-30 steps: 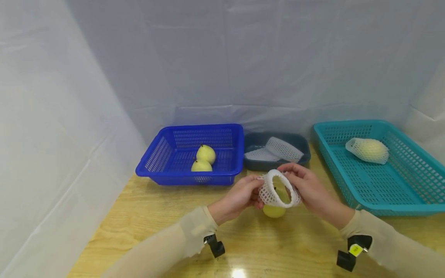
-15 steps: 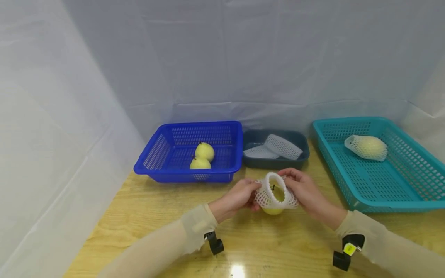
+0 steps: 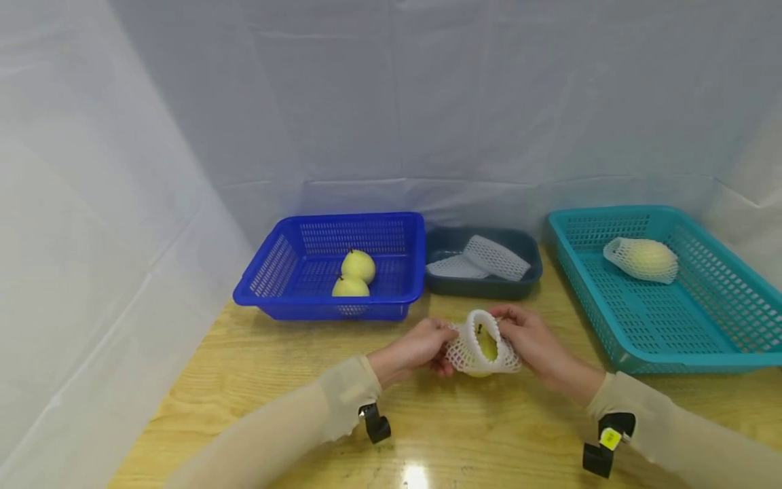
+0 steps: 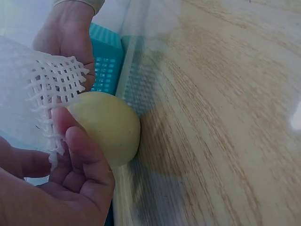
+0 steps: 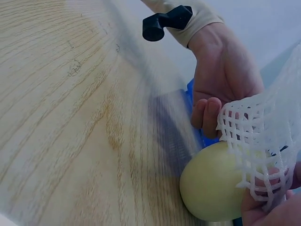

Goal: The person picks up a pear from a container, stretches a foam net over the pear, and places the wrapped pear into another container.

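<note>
A yellow-green pear (image 3: 487, 343) stands on the wooden table with its dark stem up. Around its upper part sits a white foam net sleeve (image 3: 459, 352), its folded rim forming a ring over the stem. My left hand (image 3: 421, 346) pinches the sleeve's left side between thumb and fingers. On the opposite side my right hand (image 3: 533, 339) pinches the sleeve's edge. In the left wrist view the lower half of the pear (image 4: 113, 129) shows bare below the netting (image 4: 59, 77). The right wrist view shows the net's lower edge (image 5: 240, 127) partway down the pear (image 5: 211, 183).
A blue basket (image 3: 330, 309) at the back left holds two bare pears (image 3: 358, 267). Beside it a dark grey tray (image 3: 482, 288) contains foam net sleeves (image 3: 497, 258). The teal basket (image 3: 660, 326) on the right holds a netted pear (image 3: 649, 261).
Both hands have lowered the foam net sleeve further over the pear, so less bare fruit shows beneath it. The sleeve's opening has come down closer around the stem.
</note>
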`<state>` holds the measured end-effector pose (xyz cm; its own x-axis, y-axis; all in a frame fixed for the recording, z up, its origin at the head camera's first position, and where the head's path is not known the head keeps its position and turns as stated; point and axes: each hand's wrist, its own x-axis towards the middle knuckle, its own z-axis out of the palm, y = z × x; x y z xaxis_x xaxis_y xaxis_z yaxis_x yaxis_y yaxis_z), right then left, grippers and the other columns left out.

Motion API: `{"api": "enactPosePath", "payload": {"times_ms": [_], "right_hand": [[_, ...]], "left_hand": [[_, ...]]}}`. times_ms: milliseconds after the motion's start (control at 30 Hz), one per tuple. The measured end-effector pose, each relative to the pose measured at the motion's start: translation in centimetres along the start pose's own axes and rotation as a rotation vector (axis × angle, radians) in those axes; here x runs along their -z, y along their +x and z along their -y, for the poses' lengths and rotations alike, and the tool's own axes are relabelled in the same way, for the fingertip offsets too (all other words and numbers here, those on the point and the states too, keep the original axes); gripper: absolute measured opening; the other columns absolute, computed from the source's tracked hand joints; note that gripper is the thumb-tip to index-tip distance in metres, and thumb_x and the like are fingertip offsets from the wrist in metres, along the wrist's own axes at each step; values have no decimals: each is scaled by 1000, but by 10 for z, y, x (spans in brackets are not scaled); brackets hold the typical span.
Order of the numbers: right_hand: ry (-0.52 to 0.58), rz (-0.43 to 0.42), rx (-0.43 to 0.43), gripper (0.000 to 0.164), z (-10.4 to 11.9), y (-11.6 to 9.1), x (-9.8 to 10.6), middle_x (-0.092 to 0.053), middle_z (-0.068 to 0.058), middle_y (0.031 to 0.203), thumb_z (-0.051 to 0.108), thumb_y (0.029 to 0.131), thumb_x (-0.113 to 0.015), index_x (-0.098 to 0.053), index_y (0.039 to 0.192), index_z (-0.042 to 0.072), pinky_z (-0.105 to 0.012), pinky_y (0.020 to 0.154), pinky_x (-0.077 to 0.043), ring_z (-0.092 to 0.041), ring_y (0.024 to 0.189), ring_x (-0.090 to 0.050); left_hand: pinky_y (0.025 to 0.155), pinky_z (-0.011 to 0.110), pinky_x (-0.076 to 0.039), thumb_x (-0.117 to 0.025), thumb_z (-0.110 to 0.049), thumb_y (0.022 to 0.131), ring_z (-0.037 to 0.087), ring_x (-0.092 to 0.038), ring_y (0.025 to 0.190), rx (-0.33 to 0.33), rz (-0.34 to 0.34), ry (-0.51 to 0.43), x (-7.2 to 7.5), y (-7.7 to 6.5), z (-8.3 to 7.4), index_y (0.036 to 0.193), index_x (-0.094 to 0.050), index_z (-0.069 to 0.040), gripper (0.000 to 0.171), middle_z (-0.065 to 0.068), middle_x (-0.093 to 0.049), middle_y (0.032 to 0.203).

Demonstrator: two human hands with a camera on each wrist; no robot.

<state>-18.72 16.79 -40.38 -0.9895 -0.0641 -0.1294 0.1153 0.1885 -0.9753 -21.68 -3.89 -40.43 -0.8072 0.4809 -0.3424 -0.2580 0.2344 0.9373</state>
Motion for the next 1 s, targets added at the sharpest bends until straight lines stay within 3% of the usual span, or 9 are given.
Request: {"api": "enactPosePath", "payload": {"times_ms": [300, 567, 1000], "right_hand": [[4, 12, -10, 33, -6, 0, 1, -63, -16, 120, 8, 101, -44, -53, 129, -9, -25, 77, -52, -10, 94, -58], [-11, 29, -78, 35, -10, 3, 4, -64, -11, 113, 14, 103, -47, -52, 132, -6, -30, 73, -53, -13, 89, -60], [-100, 36, -125, 37, -14, 8, 9, -63, -14, 112, 14, 100, -48, -52, 133, -2, -34, 65, -52, -18, 83, -58]], "left_hand": [[49, 22, -50, -45, -12, 105, 13, -58, 51, 28, 16, 19, 1, 2, 3, 108, -51, 2, 15, 11, -62, 76], [48, 22, -50, -46, -10, 103, 14, -59, 50, 29, 16, 46, 4, 7, 5, 109, -53, 5, 17, 12, -63, 74], [52, 34, -58, -47, -7, 100, 17, -62, 48, 10, -43, 238, 9, 16, 7, 94, -54, 2, 12, 16, -65, 69]]}}
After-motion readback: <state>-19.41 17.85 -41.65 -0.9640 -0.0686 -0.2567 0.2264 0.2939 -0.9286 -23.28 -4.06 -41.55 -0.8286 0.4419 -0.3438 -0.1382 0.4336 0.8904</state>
